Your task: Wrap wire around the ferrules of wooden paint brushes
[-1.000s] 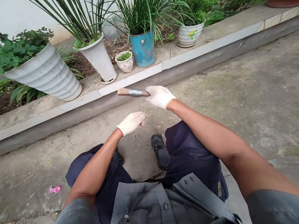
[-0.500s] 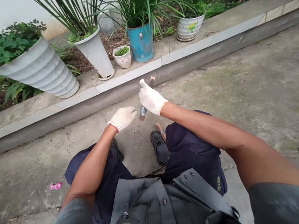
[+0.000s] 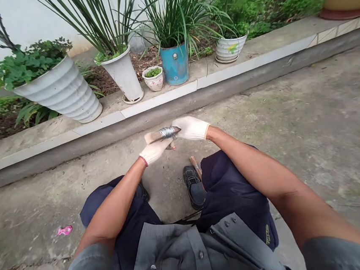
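A wooden stick (image 3: 152, 137) with silver wire (image 3: 167, 132) wound round it is held between my hands, low over the concrete. My left hand (image 3: 157, 149), in a white knit glove, is closed on the stick from below. Its wooden end points left and its dark end points right. My right hand (image 3: 191, 128), also gloved in white, has its fingers closed at the dark end. Their grip is partly hidden. A brownish piece (image 3: 172, 145) shows just beyond my left fingers; whether it belongs to the stick I cannot tell.
Another wooden piece (image 3: 195, 166) lies beside my shoe (image 3: 191, 178). A pink object (image 3: 64, 230) is on the ground at left. Ahead runs a low tiled ledge (image 3: 157, 107) carrying a ribbed white pot (image 3: 66, 90), a tall white pot (image 3: 124, 74) and a blue pot (image 3: 175, 64).
The wire-wound stick has turned from nearly upright in view to lying slantwise across my left hand. My left hand has moved up and right to it; my right hand has shifted slightly right and down.
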The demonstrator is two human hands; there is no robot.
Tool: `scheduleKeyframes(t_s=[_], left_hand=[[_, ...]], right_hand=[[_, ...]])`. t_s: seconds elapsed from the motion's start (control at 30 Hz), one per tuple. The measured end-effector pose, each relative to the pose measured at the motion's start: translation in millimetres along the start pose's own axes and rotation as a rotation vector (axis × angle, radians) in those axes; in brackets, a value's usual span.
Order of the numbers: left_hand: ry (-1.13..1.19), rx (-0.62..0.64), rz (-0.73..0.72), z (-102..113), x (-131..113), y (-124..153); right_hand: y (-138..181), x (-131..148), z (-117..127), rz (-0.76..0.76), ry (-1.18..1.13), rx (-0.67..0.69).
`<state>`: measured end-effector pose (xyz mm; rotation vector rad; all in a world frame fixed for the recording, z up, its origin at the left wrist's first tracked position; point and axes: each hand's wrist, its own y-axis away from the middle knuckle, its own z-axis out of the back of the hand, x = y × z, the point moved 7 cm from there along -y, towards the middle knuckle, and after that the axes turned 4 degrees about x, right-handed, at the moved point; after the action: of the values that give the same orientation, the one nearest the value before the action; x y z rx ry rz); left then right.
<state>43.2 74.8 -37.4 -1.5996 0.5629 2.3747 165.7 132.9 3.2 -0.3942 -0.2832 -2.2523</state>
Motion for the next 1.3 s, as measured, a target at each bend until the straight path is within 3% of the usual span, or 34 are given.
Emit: scheduleKeyframes(t_s=[0.2,0.37,0.6,0.73,0.87,1.07,1.2,1.3], left_hand=[[0.117,0.088,0.034,-34,7,-3],[-0.141,0.098,0.089,-24,-3,-2],[-0.670,-0.031,0.098,13,-26,2],[-0.730,-0.073,0.084,22,-28,4],[-0.683,-0.084,0.103,29,-23,5],[-0.372,0.027,-0.013,19,-21,4],[0.041,0.064,-0.002,-4,-9,2],[0.069,0.098,0.005,-19,-5,1]], right_hand=[[-6,-21,19,-0.220,0.214,-0.213],[-8,-29,14,-0.301,0.418,-0.192],[-19,-23,-15,0.036,0.214,0.038],[-14,-15,-10,0.070,0.340,0.016],[-7,-6,-12,0.134,0.429,0.042],[4,-9,-7,0.088,0.081,0.143],[5,-19,8,-0.085,0.017,0.024],[3,-34,17,-0.263,0.067,-0.105]])
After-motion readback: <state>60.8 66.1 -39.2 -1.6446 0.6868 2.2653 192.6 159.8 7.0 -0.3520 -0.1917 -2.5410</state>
